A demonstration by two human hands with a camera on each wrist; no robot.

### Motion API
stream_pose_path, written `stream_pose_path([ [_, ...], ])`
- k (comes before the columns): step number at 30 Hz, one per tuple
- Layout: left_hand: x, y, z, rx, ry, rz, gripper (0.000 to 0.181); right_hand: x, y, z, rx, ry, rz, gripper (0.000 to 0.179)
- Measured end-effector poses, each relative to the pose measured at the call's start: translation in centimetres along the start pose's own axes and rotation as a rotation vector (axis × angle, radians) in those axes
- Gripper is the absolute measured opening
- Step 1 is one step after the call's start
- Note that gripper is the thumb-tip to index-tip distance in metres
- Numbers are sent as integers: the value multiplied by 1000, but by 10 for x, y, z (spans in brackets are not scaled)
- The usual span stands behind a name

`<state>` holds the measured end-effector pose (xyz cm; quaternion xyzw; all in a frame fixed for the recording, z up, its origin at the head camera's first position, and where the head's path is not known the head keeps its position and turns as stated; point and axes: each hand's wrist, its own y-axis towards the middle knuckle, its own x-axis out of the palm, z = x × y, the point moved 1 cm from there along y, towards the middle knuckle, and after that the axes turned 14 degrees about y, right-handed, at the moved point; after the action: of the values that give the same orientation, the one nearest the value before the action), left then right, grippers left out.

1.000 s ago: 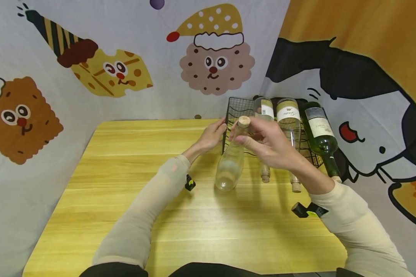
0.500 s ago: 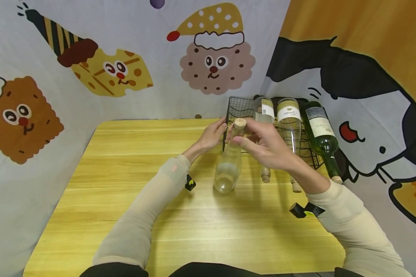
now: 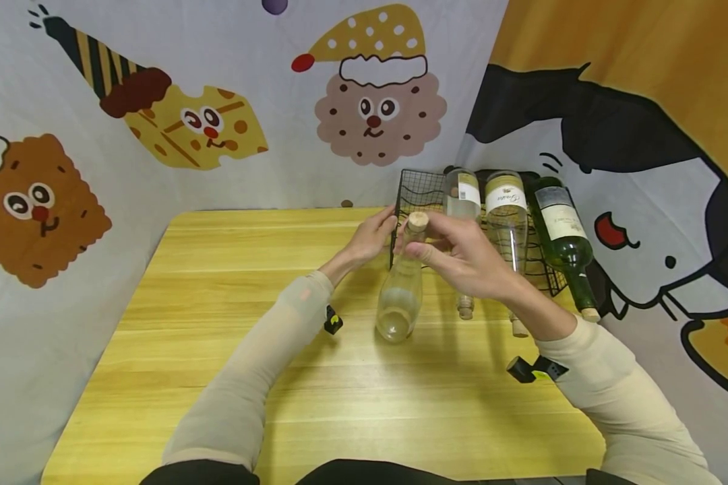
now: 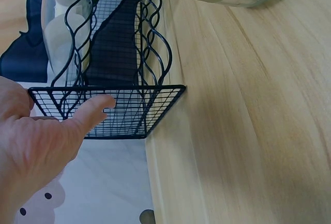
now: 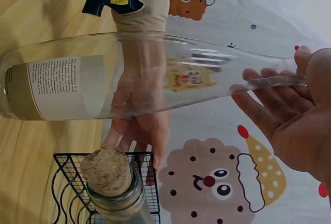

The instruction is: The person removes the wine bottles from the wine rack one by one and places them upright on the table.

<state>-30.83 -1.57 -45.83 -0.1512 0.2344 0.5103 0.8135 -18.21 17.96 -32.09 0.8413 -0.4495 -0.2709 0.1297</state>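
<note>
My right hand [image 3: 470, 252] pinches the neck of a clear glass bottle [image 3: 400, 296] with a cork stopper [image 3: 418, 219]. This bottle tilts over the table, base toward me. In the right wrist view the bottle's label [image 5: 54, 87], white and olive, faces the camera, and fingers and thumb close on its narrow neck. At the left end of a black wire rack [image 3: 421, 185], my left hand [image 3: 367, 239] holds the mesh end panel [image 4: 121, 113]. There the thumb lies over the mesh, while the other fingers are mostly hidden in the left wrist view.
Lying on the rack are two clear corked bottles, one with a white label [image 3: 505, 197], and a green bottle [image 3: 567, 232], necks toward me. The wooden table [image 3: 218, 303] meets a cartoon-printed cloth [image 3: 249, 40] behind the rack.
The clear bottle in my right hand has shifted slightly left and toward me at the cork, standing a little more steeply. The left hand and the rack have stayed put.
</note>
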Motion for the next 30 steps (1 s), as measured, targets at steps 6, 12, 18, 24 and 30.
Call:
stream_pose_path([
  [6, 0, 0, 1, 14, 6, 7, 63, -1, -2, 1, -5, -12, 4, 22],
  [12, 0, 1, 0, 22, 30, 20, 62, -2, -3, 0, 2, -11, 6, 19],
  [18, 1, 1, -2, 7, -62, 1, 61, -2, -5, 0, 10, -9, 1, 19],
  [24, 2, 1, -3, -3, -80, -11, 63, -1, -5, -1, -18, -31, 13, 17],
  [30, 2, 1, -3, -1, -80, -8, 61, 0, -6, -1, -23, -60, 31, 18],
])
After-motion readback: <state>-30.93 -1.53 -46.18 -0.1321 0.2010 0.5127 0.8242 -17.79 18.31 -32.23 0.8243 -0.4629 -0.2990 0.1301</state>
